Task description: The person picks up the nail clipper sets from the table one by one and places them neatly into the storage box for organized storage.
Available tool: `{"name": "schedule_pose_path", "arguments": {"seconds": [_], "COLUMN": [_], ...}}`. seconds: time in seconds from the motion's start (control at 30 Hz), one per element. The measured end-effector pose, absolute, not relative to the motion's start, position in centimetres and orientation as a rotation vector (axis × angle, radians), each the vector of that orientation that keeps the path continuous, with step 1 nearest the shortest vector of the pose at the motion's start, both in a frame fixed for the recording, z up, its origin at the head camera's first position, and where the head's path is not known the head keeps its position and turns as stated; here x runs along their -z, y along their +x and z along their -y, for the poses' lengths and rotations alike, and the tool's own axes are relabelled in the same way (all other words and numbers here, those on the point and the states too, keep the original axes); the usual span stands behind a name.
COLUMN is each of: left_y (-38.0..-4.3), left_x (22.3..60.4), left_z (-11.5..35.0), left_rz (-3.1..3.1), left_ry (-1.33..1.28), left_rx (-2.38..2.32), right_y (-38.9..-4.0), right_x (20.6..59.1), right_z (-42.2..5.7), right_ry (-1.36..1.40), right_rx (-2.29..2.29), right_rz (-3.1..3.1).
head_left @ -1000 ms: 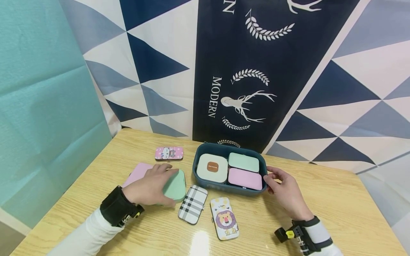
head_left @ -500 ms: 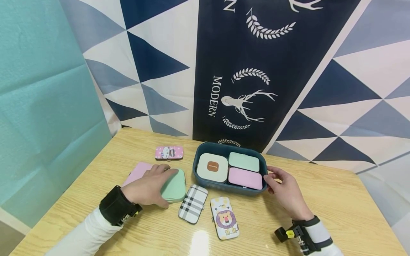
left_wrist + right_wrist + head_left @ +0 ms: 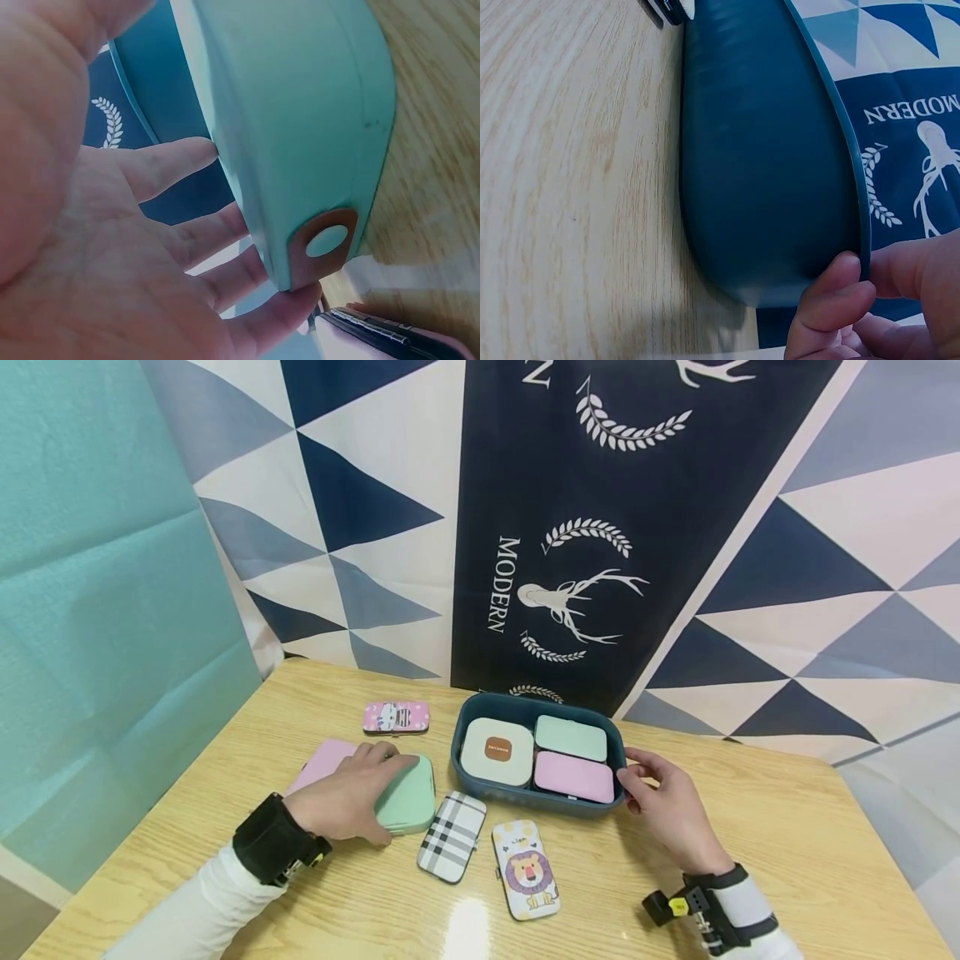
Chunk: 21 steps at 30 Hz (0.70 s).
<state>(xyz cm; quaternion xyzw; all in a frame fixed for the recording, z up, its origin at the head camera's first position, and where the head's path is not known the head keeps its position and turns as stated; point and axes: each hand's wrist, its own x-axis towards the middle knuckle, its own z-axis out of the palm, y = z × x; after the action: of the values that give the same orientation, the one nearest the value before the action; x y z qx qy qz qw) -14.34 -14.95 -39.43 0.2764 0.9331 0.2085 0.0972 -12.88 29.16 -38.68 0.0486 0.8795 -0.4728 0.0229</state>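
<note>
In the head view my left hand (image 3: pixel 348 797) spans a mint-green case (image 3: pixel 408 797) on the table, fingers over its top and thumb at its near edge. The left wrist view shows fingertips against the mint-green case (image 3: pixel 300 120), whose side carries a brown snap tab (image 3: pixel 322 240). My right hand (image 3: pixel 671 806) pinches the right end of a dark blue container (image 3: pixel 517 793); in the right wrist view thumb and fingers sit either side of its rim. Inside lie a cream case (image 3: pixel 480 768), a pale green case (image 3: pixel 572 739) and a pink case (image 3: pixel 573 778).
Left of the mint case lies a pink-lilac case (image 3: pixel 322 764), partly under my hand. A pink cartoon case (image 3: pixel 396 717) stands behind. In front are a plaid case (image 3: pixel 452 837) and a lion case (image 3: pixel 525 870). A patterned cloth (image 3: pixel 547 527) hangs behind the table.
My left thumb has drawn in leftward along the near edge of the mint-green case. My right hand and the container have stayed in place.
</note>
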Motion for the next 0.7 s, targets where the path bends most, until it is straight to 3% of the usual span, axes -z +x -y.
{"name": "schedule_pose_path", "arguments": {"seconds": [0.7], "left_y": [-14.4], "left_x": [37.7], "left_z": [15.3], "left_rz": [-2.795], "left_ry": [0.828], "left_rx": [-0.656], "right_y": [-12.9], "right_x": [38.7], "right_z": [-29.1], "right_ry": [0.145], "right_rx": [1.469], "right_rz": [-2.722]}}
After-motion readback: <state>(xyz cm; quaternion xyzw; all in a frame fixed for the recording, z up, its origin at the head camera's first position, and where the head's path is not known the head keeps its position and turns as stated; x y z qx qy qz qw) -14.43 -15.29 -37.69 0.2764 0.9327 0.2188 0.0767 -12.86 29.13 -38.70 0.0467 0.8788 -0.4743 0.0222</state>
